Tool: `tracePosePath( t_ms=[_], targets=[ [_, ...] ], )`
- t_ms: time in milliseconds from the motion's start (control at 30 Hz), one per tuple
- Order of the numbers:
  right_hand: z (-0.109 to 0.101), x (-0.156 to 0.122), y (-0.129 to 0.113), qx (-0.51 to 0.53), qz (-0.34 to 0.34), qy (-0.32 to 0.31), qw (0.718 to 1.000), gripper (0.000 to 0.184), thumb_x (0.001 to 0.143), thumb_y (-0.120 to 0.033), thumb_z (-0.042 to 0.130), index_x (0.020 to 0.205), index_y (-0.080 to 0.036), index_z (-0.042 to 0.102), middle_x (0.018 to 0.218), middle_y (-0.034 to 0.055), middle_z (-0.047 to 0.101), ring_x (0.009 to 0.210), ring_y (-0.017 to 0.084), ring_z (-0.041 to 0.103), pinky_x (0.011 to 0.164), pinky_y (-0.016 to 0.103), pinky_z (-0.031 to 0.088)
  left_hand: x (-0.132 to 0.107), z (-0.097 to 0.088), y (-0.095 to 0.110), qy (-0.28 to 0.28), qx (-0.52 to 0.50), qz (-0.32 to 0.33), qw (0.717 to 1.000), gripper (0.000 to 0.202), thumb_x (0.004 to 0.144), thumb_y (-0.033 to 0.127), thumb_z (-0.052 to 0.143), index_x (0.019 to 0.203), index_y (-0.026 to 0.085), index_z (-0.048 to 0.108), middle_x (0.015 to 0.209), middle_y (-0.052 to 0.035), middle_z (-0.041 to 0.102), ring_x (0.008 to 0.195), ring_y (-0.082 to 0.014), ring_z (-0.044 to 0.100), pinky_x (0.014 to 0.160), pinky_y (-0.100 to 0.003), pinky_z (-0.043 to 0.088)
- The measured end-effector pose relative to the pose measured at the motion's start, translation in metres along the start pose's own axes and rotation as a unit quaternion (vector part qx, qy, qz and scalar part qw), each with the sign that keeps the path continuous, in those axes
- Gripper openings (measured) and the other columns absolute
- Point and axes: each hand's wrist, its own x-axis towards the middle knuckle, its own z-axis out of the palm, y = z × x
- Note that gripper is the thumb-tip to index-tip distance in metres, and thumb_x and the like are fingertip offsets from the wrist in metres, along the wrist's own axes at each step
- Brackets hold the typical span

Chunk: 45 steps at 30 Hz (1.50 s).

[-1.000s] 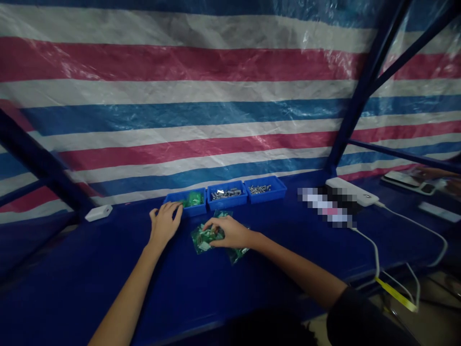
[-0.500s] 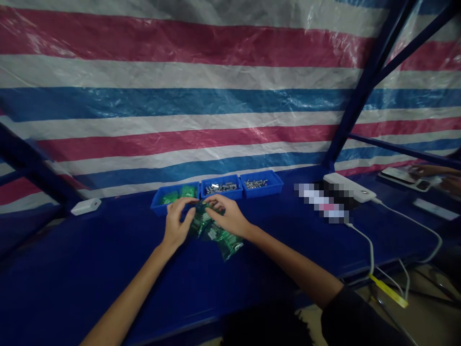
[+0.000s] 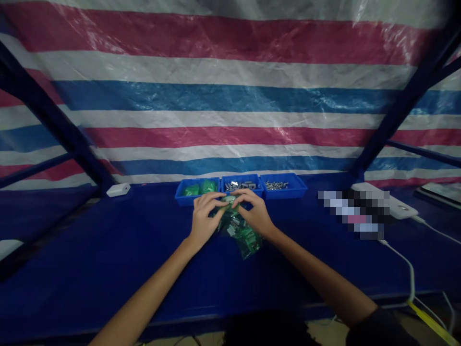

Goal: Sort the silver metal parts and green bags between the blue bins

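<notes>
The left hand (image 3: 207, 216) and right hand (image 3: 255, 211) pinch a green packet (image 3: 230, 200), fingertips nearly closed on it — just in front of the middle blue tray (image 3: 245, 177), nearer than which lie more green packets (image 3: 248, 240). Beneath that tray spreads a dark-blue tabletop (image 3: 90, 259); behind it hangs striped sheeting (image 3: 230, 105).

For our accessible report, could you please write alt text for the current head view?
The left hand and right hand hold a green packet together, with more packets close by on a blue table. Three blue trays stand behind: the leftmost contains green pieces, the others small metal parts.
</notes>
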Motion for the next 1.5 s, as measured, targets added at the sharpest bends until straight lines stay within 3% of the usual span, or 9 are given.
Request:
tracePosePath(
  t_ms=[67, 200, 400, 667, 800, 933, 1167, 1333, 1500],
  targets=[
    [0.001, -0.001, 0.003, 0.012, 0.038, 0.008, 0.999, 0.007, 0.078, -0.026, 0.058, 0.078, -0.021, 0.062, 0.094, 0.0044, 0.066, 0.094, 0.019, 0.06, 0.08, 0.035, 0.048, 0.001, -0.001, -0.003, -0.003, 0.015, -0.005, 1.0, 0.011, 0.079, 0.033, 0.057, 0.081, 0.026, 0.066, 0.091, -0.0017, 0.069, 0.093, -0.0207, 0.06, 0.09, -0.042, 0.037],
    [0.004, -0.001, 0.01, 0.05, 0.118, 0.002, 0.992, 0.03, 0.079, -0.037, 0.056, 0.103, -0.02, 0.055, 0.078, 0.0038, 0.067, 0.08, 0.018, 0.064, 0.068, 0.03, 0.05, 0.009, -0.006, -0.023, 0.057, 0.03, -0.066, 0.996, 0.023, 0.08, 0.036, 0.056, 0.1, 0.025, 0.06, 0.096, -0.0032, 0.066, 0.09, -0.019, 0.059, 0.086, -0.036, 0.039],
    [0.001, 0.001, 0.012, 0.03, 0.133, 0.0, 0.991, 0.034, 0.086, -0.045, 0.044, 0.105, -0.019, 0.055, 0.079, 0.0061, 0.068, 0.08, 0.019, 0.064, 0.067, 0.031, 0.049, 0.026, -0.037, -0.079, 0.113, 0.082, -0.126, 0.982, 0.026, 0.086, 0.029, 0.044, 0.109, 0.023, 0.054, 0.109, -0.0061, 0.061, 0.101, -0.022, 0.053, 0.091, -0.037, 0.033],
    [0.001, -0.004, 0.018, -0.116, 0.069, -0.089, 0.987, 0.029, 0.089, -0.041, 0.041, 0.095, -0.022, 0.061, 0.086, 0.0046, 0.067, 0.084, 0.019, 0.061, 0.075, 0.032, 0.045, 0.025, -0.038, -0.111, 0.018, 0.148, -0.108, 0.983, 0.032, 0.09, 0.029, 0.034, 0.111, 0.031, 0.058, 0.097, -0.0053, 0.06, 0.093, -0.0239, 0.049, 0.086, -0.04, 0.031],
    [0.006, -0.011, 0.02, -0.283, 0.007, -0.171, 0.944, 0.022, 0.082, -0.042, 0.054, 0.088, -0.025, 0.065, 0.094, 0.0035, 0.066, 0.091, 0.021, 0.058, 0.082, 0.037, 0.042, 0.02, -0.035, -0.109, -0.014, 0.202, -0.082, 0.976, 0.035, 0.09, 0.031, 0.035, 0.121, 0.029, 0.052, 0.104, -0.0079, 0.057, 0.098, -0.0253, 0.047, 0.086, -0.04, 0.032],
    [0.006, -0.015, 0.02, -0.366, 0.008, -0.174, 0.914, 0.04, 0.07, -0.054, 0.063, 0.097, -0.025, 0.064, 0.098, 0.0049, 0.064, 0.094, 0.024, 0.058, 0.079, 0.038, 0.044, 0.016, -0.038, -0.099, -0.003, 0.266, -0.075, 0.961, 0.033, 0.09, 0.036, 0.036, 0.11, 0.025, 0.06, 0.12, -0.0095, 0.052, 0.111, -0.0269, 0.043, 0.092, -0.044, 0.027],
    [-0.003, -0.013, 0.037, -0.398, 0.041, -0.132, 0.907, 0.041, 0.078, -0.049, 0.055, 0.106, -0.02, 0.063, 0.107, 0.0103, 0.062, 0.098, 0.027, 0.057, 0.081, 0.039, 0.046, 0.013, -0.035, -0.097, -0.032, 0.269, -0.092, 0.958, 0.042, 0.091, 0.038, 0.032, 0.08, 0.019, 0.068, 0.091, -0.0075, 0.064, 0.096, -0.0238, 0.051, 0.09, -0.044, 0.027],
    [-0.006, -0.011, 0.049, -0.377, 0.047, -0.147, 0.913, 0.038, 0.075, -0.042, 0.06, 0.107, -0.021, 0.061, 0.102, 0.0087, 0.063, 0.096, 0.026, 0.057, 0.082, 0.039, 0.045, 0.012, -0.036, -0.088, 0.01, 0.248, -0.079, 0.965, 0.032, 0.089, 0.034, 0.037, 0.087, 0.02, 0.066, 0.102, -0.0075, 0.062, 0.102, -0.0234, 0.05, 0.09, -0.042, 0.027],
    [-0.008, -0.006, 0.047, -0.287, 0.049, -0.112, 0.95, 0.045, 0.067, -0.034, 0.068, 0.107, -0.02, 0.057, 0.096, 0.0062, 0.06, 0.083, 0.02, 0.059, 0.072, 0.032, 0.047, 0.008, -0.029, -0.053, 0.012, 0.155, -0.034, 0.987, 0.021, 0.088, 0.033, 0.042, 0.091, 0.022, 0.06, 0.097, -0.003, 0.062, 0.096, -0.0187, 0.053, 0.089, -0.038, 0.029]
  ],
)
